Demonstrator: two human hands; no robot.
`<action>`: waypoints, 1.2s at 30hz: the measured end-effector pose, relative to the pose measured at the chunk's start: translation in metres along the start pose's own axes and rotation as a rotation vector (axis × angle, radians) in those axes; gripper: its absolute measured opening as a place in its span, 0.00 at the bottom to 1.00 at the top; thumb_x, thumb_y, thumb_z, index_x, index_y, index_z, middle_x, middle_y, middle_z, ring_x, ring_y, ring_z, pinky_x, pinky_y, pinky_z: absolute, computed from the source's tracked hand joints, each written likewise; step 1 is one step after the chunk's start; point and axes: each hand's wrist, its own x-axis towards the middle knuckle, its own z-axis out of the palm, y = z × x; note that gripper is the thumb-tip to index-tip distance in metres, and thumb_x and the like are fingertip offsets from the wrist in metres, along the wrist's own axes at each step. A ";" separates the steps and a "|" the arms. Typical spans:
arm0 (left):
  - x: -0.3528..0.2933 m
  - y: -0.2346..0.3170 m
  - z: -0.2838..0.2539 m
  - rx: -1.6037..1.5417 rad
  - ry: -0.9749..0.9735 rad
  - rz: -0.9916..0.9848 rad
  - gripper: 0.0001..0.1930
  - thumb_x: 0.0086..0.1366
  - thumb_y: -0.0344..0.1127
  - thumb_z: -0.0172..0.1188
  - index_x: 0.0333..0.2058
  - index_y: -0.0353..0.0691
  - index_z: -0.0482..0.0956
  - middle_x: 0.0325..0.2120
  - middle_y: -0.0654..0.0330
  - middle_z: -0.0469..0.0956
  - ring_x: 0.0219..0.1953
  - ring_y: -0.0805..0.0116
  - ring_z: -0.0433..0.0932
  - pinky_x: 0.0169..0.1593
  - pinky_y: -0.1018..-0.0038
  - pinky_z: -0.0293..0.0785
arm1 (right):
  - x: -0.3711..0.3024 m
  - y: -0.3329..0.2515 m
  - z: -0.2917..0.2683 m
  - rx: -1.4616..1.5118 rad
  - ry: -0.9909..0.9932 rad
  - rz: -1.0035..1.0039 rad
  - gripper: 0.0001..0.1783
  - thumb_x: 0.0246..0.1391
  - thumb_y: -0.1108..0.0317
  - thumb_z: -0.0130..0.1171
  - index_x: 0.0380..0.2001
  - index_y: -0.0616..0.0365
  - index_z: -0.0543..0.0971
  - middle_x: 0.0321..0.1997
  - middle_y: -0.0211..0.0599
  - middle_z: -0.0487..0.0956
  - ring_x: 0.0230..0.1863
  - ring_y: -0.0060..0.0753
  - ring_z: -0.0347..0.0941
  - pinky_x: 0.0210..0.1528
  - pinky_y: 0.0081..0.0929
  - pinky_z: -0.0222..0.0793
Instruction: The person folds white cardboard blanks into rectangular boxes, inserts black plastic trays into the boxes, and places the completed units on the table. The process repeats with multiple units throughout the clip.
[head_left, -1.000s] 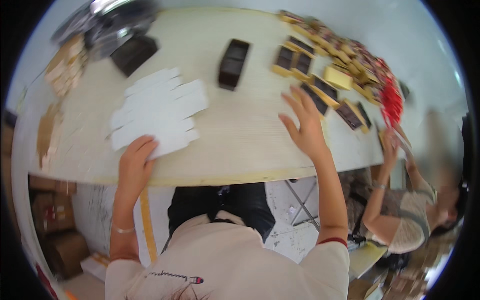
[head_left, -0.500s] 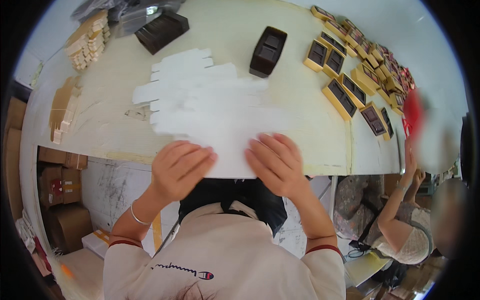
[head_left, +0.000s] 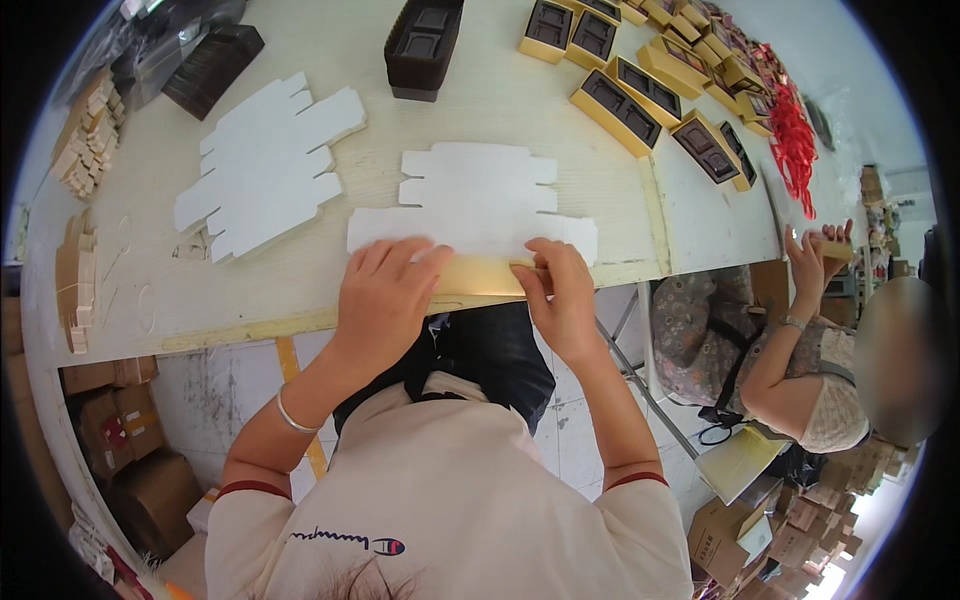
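Note:
A flat white cardboard box blank (head_left: pixel 480 190) with notched edges lies before me. Its near strip is folded up and shows a gold outer side (head_left: pixel 480 276). My left hand (head_left: pixel 392 290) is closed over the left end of this fold, fingers on the white face. At the right end, my right hand (head_left: pixel 560 292) pinches the gold strip between thumb and fingers. To the left lies a stack of similar white blanks (head_left: pixel 265 165).
Dark plastic trays (head_left: pixel 425 45) stand stacked beyond the blank, and another dark stack (head_left: pixel 212 70) lies far left. Gold boxes with dark inserts (head_left: pixel 617 110) fill the right side, near red ribbons (head_left: pixel 793 150). A co-worker (head_left: pixel 800 370) sits at the right, holding a gold piece.
One blank now lies apart from the white stack, its near strip folded up to show gold. My hands have closed on that fold. The view has shifted, moving the table items leftward.

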 end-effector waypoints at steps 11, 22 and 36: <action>-0.024 0.001 -0.002 -0.033 -0.130 0.219 0.15 0.48 0.30 0.67 0.37 0.37 0.79 0.38 0.61 0.75 0.39 0.60 0.72 0.43 0.63 0.68 | -0.018 -0.007 -0.005 -0.396 -0.140 -0.597 0.16 0.48 0.68 0.62 0.42 0.63 0.77 0.40 0.37 0.72 0.43 0.38 0.70 0.43 0.32 0.67; 0.019 0.014 -0.015 0.117 -0.102 -0.039 0.17 0.58 0.33 0.61 0.48 0.41 0.77 0.34 0.56 0.70 0.34 0.59 0.69 0.41 0.65 0.65 | 0.030 -0.020 -0.008 -0.103 -0.302 -0.124 0.07 0.53 0.74 0.57 0.36 0.63 0.76 0.28 0.41 0.77 0.28 0.45 0.74 0.31 0.35 0.69; 0.032 -0.020 0.000 -0.004 -0.199 -0.075 0.06 0.59 0.30 0.59 0.36 0.39 0.77 0.27 0.59 0.74 0.30 0.56 0.74 0.32 0.65 0.70 | -0.023 -0.016 -0.033 -0.271 -0.181 -0.507 0.22 0.48 0.63 0.65 0.47 0.58 0.78 0.54 0.47 0.72 0.54 0.49 0.70 0.58 0.42 0.66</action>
